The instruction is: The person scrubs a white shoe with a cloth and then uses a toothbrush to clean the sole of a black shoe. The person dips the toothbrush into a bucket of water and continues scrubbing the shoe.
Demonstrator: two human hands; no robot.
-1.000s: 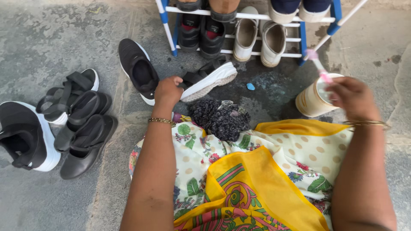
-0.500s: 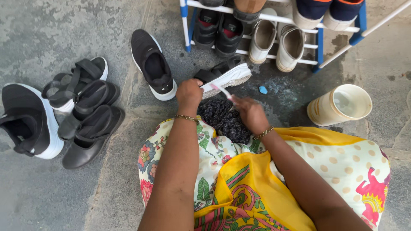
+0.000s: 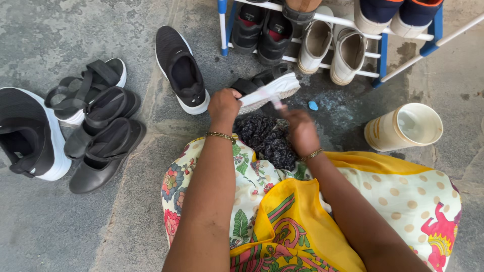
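The step in hand is the scrubbing of a shoe sole. The left hand [image 3: 224,107] holds a black sandal with a white sole [image 3: 267,88] on its side, sole edge turned toward the person; its fingers are closed around the near end of the sandal. The sandal lies on the floor [image 3: 101,30] just in front of the shoe rack [image 3: 380,53], between the rack's lower rail and a dark patterned cloth [image 3: 267,141] at the person's knees.

The right hand [image 3: 300,128] holds a small pale brush [image 3: 275,102], handle gripped in closed fingers, head touching the white sole. The brush is blurred, so its exact shape cannot be told.

A cream cup of water [image 3: 403,128] stands on the floor to the right, well apart from the sandal. A small blue piece [image 3: 313,106] lies on the wet floor beside the sole. A black sneaker [image 3: 182,70] lies to the left, and further black shoes [image 3: 101,131] lie near the left edge.

The next move appears to call for a firm left-hand hold while the brush travels along the sole edge.
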